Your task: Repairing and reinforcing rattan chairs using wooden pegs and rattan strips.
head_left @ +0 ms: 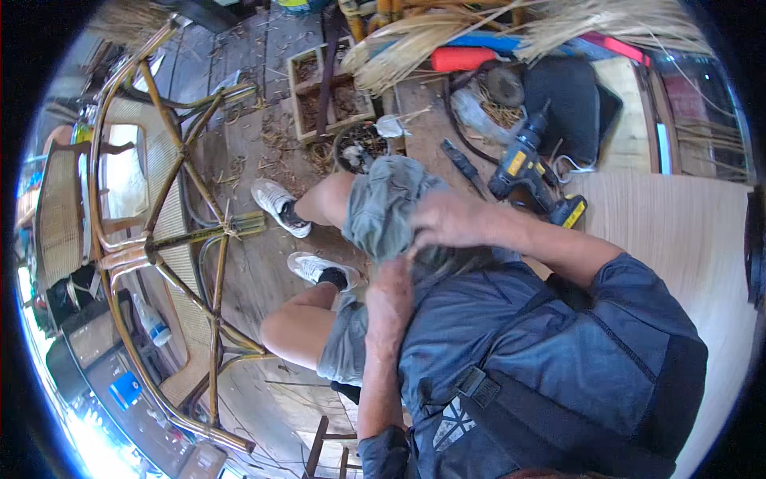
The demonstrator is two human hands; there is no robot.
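Note:
My left hand (391,294) and my right hand (447,219) are close together over my lap, in front of the grey-green shorts (375,211). Both look closed, with fingers curled towards each other. Motion blurs them, the right more than the left. A tiny light-brown bit shows between the fingertips, too small to name. Beyond my knees a bamboo frame (152,247) lies on its side, its bent poles joined by a fibre binding (230,223). Neither hand touches it.
A yellow-and-black cordless drill (523,164) rests on the cluttered surface beside my right arm, near a dark hand tool (463,164). Dried fibre bundles (407,48) and a red cylinder (463,58) lie farther off. A divided wooden box (327,88) stands on the plank floor.

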